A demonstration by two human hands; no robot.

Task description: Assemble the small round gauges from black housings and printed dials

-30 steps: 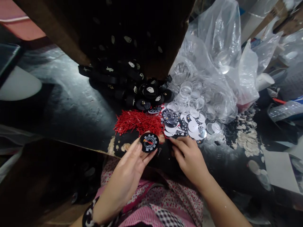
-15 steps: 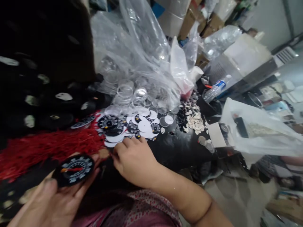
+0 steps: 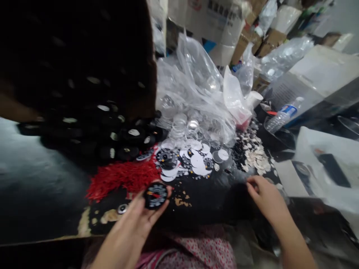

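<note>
Head | bag [image 3: 193, 80] w/ clr caps [image 3: 179, 125] | L hand [image 3: 138, 220] cupped, holds dial [image 3: 156, 195] | R hand [image 3: 269, 200] half-curled, hold unclear

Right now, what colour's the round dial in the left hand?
The dial is mostly black with pale markings and a red pointer, clearest in the head view.

Black table [image 3: 210, 201]: red slivers [image 3: 123, 177], printed discs [image 3: 168, 158], clear covers [image 3: 182, 127].
</note>
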